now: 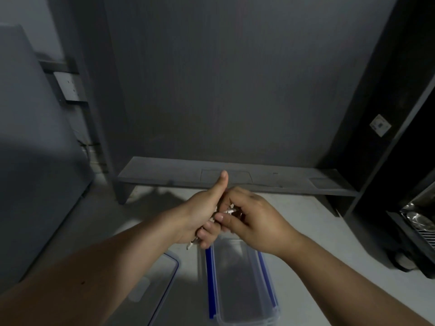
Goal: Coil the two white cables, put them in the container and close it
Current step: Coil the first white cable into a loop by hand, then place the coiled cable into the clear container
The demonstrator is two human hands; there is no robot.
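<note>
My left hand [202, 215] is closed around a bundle of white cable [229, 211], thumb pointing up, with a white cable end sticking out below the fist. My right hand [254, 220] pinches the same cable right against the left hand's fingers. Most of the cable is hidden inside the hands, and I cannot tell whether one or both cables are there. Both hands hover just above the far end of the clear, open container [244, 283] with blue clips. Its clear lid [162, 276] with a blue rim lies flat to the left.
A low dark shelf [235, 180] runs along the back of the white tabletop [329, 234] against a grey wall. A dark cabinet [400, 137] and a metal rack [421, 227] stand at the right. A wall socket [68, 87] is at the left.
</note>
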